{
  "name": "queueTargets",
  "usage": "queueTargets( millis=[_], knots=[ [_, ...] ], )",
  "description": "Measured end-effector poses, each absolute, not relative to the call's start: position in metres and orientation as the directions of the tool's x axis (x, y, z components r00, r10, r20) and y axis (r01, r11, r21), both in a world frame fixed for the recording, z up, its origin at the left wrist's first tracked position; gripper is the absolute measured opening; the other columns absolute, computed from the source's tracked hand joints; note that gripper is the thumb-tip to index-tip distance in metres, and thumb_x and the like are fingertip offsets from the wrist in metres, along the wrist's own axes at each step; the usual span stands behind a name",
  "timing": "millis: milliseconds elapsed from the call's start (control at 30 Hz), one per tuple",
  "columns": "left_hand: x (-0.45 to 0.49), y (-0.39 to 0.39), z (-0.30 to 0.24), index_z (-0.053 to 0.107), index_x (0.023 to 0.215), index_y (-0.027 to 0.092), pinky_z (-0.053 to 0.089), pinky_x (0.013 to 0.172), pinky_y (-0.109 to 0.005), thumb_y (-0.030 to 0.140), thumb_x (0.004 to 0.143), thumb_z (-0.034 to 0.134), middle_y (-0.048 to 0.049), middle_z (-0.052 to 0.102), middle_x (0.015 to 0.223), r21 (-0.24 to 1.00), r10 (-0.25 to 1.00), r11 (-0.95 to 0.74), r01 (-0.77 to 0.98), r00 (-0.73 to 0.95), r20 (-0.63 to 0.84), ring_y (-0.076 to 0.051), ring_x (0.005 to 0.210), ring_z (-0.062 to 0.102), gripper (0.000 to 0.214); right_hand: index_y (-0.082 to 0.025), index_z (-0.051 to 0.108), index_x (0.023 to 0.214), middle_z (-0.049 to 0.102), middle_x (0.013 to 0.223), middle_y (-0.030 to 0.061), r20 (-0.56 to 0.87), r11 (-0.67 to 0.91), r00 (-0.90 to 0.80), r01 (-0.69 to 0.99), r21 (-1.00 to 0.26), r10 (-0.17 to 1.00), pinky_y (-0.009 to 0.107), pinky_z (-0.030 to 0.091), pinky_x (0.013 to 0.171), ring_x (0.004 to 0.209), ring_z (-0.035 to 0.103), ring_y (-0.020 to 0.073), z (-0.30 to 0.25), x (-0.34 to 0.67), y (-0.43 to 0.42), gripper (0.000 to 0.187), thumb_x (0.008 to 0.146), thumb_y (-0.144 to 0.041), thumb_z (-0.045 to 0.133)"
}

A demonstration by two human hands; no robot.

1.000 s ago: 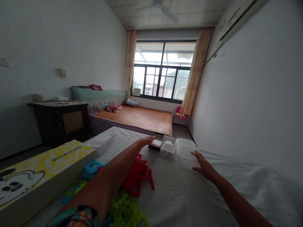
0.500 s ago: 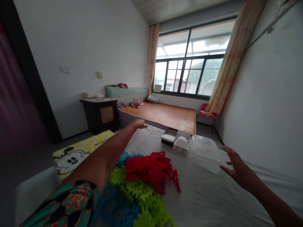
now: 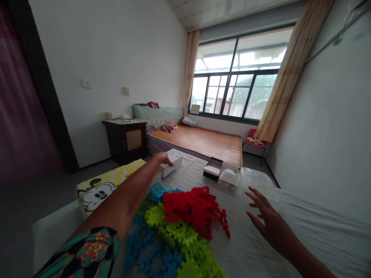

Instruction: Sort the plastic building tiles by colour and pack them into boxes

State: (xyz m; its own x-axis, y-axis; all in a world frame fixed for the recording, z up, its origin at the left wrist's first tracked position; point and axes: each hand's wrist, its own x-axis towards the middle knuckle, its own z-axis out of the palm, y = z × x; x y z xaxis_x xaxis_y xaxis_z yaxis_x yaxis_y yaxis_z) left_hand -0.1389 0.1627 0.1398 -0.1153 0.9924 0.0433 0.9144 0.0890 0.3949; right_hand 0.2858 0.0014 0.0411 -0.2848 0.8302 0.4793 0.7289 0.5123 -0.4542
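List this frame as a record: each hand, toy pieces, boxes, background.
Left hand: on the white box
Right hand: spread, by the clear container; contact unclear
Toy pieces: red, green, blue; heaped
Open boxes: two, side by side
Yellow box: partly behind left arm
Background: bed, window

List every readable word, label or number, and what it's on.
"BO", the rest hidden: yellow cartoon-dog box.
Too small to read: print on the open white box; markings on the clock.
None legible: closed white box by the left hand.
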Motion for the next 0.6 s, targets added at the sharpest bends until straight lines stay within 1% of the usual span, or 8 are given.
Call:
queueTargets(
  millis=[67,167,233,300,367,433,500,600],
  knots=[
    [-0.131,0.165,0.152,0.066,0.088,0.015,0.045,0.062,-0.024,0.043,0.036,0.085,-0.0122,0.070,0.095,0.363,0.995,0.092,0.927,-0.096,-0.007,-0.029,0.089,0.063,0.062,-0.029,0.042,0.131,0.034,0.144,0.0107,0.486,0.535,-0.284,0.667,-0.519,0.826,0.036,0.058,0.076,0.096,0.064,0.0213,0.047,0.265,0.002,0.047,0.086,-0.040,0.048],
    [-0.106,0.156,0.171,0.067,0.091,0.016,0.044,0.061,-0.023,0.055,0.043,0.079,-0.0103,0.071,0.098,0.364,0.999,0.016,0.931,0.003,-0.050,-0.025,0.086,0.064,0.063,-0.024,0.048,0.127,0.052,0.129,0.0133,0.449,0.480,-0.194,0.520,-0.707,0.872,0.039,0.057,0.077,0.097,0.064,0.0242,0.061,0.231,0.007,0.051,0.081,-0.045,0.054],
    [-0.081,0.138,0.181,0.067,0.094,0.018,0.044,0.060,-0.021,0.062,0.049,0.073,-0.0057,0.071,0.096,0.400,0.992,-0.082,0.913,0.115,-0.060,-0.021,0.083,0.064,0.064,-0.021,0.052,0.122,0.058,0.122,0.0137,0.361,0.386,-0.135,0.354,-0.852,0.923,0.041,0.054,0.081,0.101,0.062,0.0266,0.071,0.207,0.010,0.054,0.076,-0.048,0.061],
    [-0.056,0.114,0.186,0.067,0.096,0.021,0.043,0.060,-0.021,0.067,0.052,0.068,-0.0025,0.071,0.093,0.476,0.962,-0.218,0.852,0.271,-0.045,-0.019,0.082,0.063,0.064,-0.021,0.055,0.119,0.058,0.124,0.0118,0.257,0.275,-0.168,0.094,-0.957,0.952,0.042,0.051,0.087,0.107,0.059,0.0270,0.081,0.186,0.012,0.054,0.074,-0.048,0.065],
    [-0.033,0.087,0.186,0.066,0.094,0.020,0.043,0.060,-0.022,0.069,0.052,0.067,-0.0023,0.071,0.091,0.553,0.923,-0.306,0.775,0.384,-0.026,-0.020,0.080,0.062,0.065,-0.023,0.055,0.118,0.057,0.127,0.0084,0.190,0.140,-0.263,-0.199,-0.970,0.946,0.040,0.050,0.089,0.112,0.056,0.0255,0.087,0.169,0.011,0.052,0.074,-0.049,0.066],
    [-0.018,0.065,0.184,0.066,0.091,0.019,0.042,0.058,-0.023,0.069,0.050,0.068,-0.0029,0.069,0.086,0.587,0.904,-0.315,0.745,0.424,-0.052,-0.020,0.077,0.061,0.064,-0.024,0.055,0.117,0.059,0.124,0.0059,0.148,0.005,-0.323,-0.407,-0.914,0.935,0.038,0.052,0.087,0.112,0.056,0.0242,0.087,0.160,0.006,0.050,0.074,-0.049,0.066],
    [-0.010,0.050,0.181,0.064,0.088,0.018,0.041,0.057,-0.024,0.067,0.049,0.069,-0.0025,0.067,0.083,0.596,0.895,-0.290,0.748,0.433,-0.107,-0.019,0.074,0.060,0.063,-0.025,0.054,0.117,0.061,0.122,0.0047,0.115,-0.078,-0.333,-0.514,-0.854,0.936,0.037,0.052,0.086,0.110,0.057,0.0233,0.081,0.156,0.000,0.050,0.074,-0.048,0.067],
    [-0.011,0.037,0.174,0.064,0.086,0.019,0.041,0.059,-0.024,0.065,0.050,0.071,-0.0013,0.066,0.082,0.631,0.859,-0.264,0.729,0.476,-0.190,-0.018,0.075,0.058,0.058,-0.022,0.053,0.120,0.064,0.116,0.0061,0.103,-0.139,-0.369,-0.574,-0.807,0.924,0.036,0.052,0.088,0.105,0.060,0.0223,0.066,0.158,-0.008,0.050,0.076,-0.044,0.067]
  ],
)
